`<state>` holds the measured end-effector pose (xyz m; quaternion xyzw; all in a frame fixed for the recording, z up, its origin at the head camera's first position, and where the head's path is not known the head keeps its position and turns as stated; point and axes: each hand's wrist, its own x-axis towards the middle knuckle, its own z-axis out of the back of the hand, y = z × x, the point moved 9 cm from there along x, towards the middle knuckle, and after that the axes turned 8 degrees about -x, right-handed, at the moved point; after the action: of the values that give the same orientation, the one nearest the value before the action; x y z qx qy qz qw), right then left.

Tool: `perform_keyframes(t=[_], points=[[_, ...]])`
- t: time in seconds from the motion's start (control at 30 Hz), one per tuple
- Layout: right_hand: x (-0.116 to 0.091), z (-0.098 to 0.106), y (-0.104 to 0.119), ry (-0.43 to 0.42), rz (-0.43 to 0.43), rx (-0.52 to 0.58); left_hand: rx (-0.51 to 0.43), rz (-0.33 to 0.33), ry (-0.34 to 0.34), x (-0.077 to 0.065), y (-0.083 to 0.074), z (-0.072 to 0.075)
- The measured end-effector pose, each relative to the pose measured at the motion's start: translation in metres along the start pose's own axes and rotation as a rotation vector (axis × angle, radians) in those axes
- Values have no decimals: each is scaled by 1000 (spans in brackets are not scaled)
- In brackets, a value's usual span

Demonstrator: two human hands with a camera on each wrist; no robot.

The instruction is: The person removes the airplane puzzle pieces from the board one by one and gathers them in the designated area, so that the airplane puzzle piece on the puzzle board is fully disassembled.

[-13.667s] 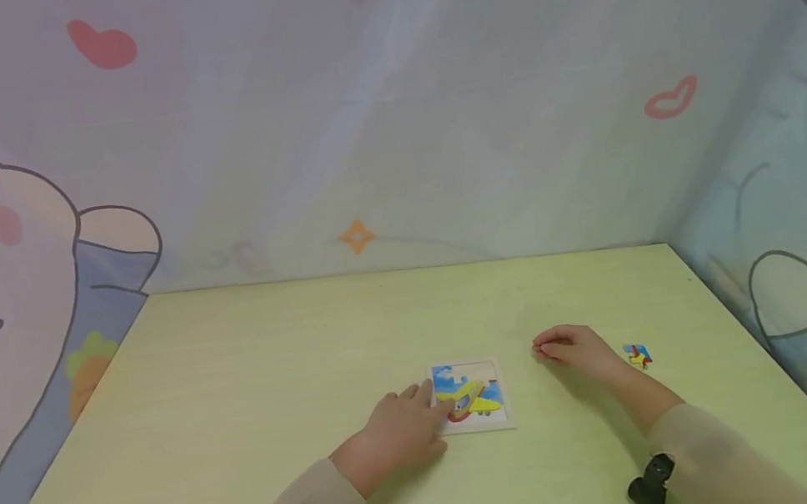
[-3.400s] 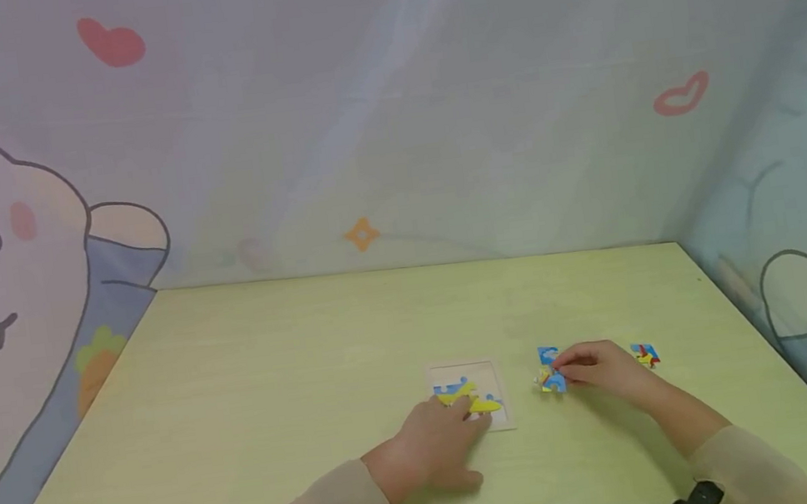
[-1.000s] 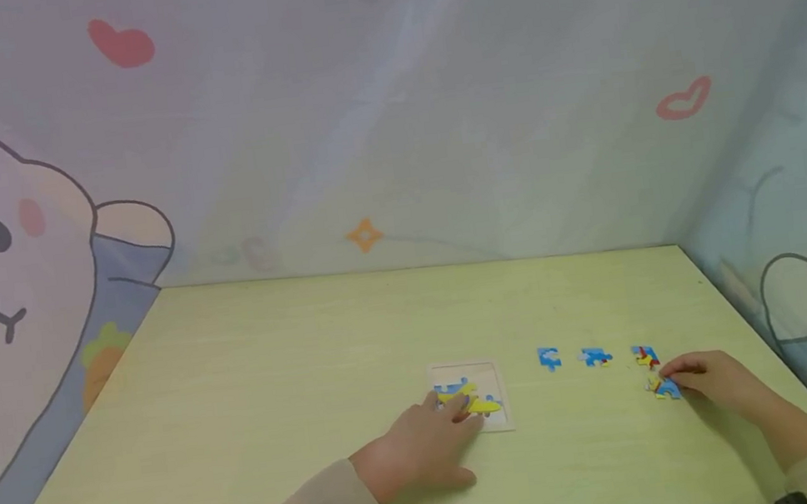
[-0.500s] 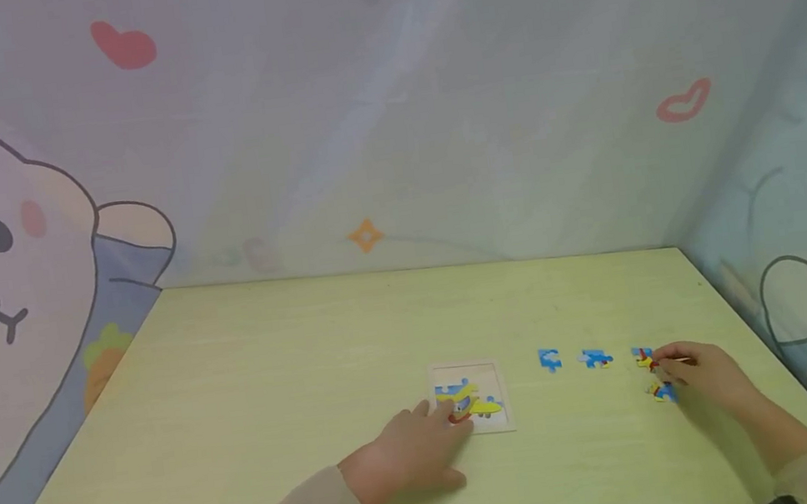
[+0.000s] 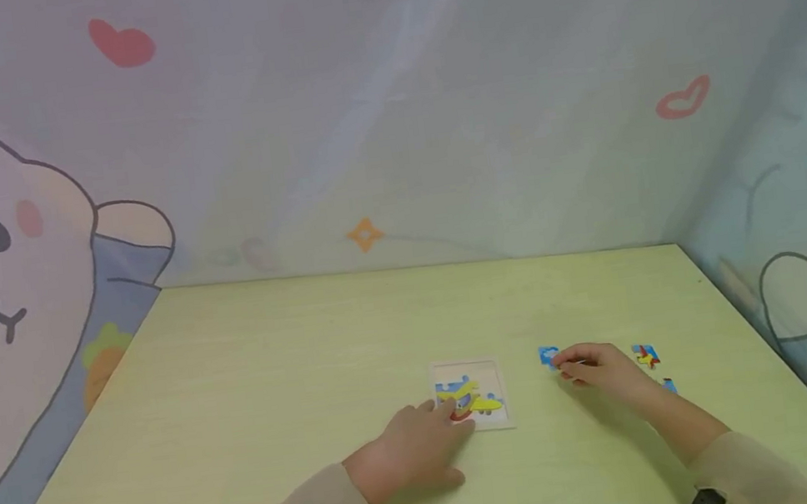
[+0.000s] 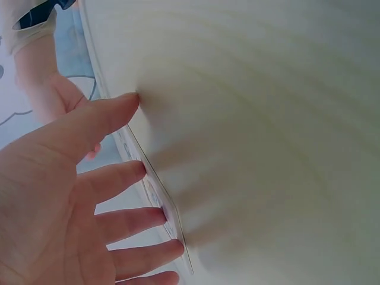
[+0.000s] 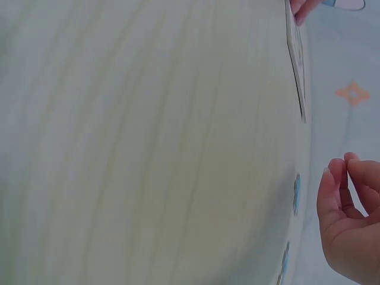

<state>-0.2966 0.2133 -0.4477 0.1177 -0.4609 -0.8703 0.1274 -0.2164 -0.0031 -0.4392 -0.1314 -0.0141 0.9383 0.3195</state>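
My left hand (image 5: 416, 452) lies with spread fingers over the lower left of a small framed jigsaw board (image 5: 505, 391). The fingertips (image 6: 138, 169) reach its edge in the left wrist view. Yellow airplane pieces (image 5: 484, 404) show in the board below a bare upper strip. To the board's right, my right hand (image 5: 599, 367) hovers with thumb and fingertips close together, nothing visible between them. Its fingertips overlap a blue jigsaw piece (image 5: 547, 354) in the head view. The right wrist view shows that piece (image 7: 297, 194) on the table below the hand, a second piece (image 7: 284, 261) nearby.
Farther right lie a blue, yellow and red jigsaw piece (image 5: 644, 354) and another blue piece (image 5: 669, 385), partly hidden behind the right forearm. The pale table (image 5: 274, 369) meets a printed cloth backdrop (image 5: 387, 119) at its back and sides.
Since the oldest frame, upper pieces have left the board and several lie on the table at right. Lately my right hand moved left from the far-right pieces; the left hand stayed on the board.
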Motion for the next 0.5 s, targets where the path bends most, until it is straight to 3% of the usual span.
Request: perform_keyframes(t=[0.17, 0.3, 0.5], points=[[18, -33, 13, 45, -19, 4, -7, 4, 11, 4, -1, -1], [31, -59, 29, 80, 13, -40, -18, 23, 30, 4, 1, -6], [43, -77, 46, 69, 61, -145, -19, 15, 12, 5, 1, -4]])
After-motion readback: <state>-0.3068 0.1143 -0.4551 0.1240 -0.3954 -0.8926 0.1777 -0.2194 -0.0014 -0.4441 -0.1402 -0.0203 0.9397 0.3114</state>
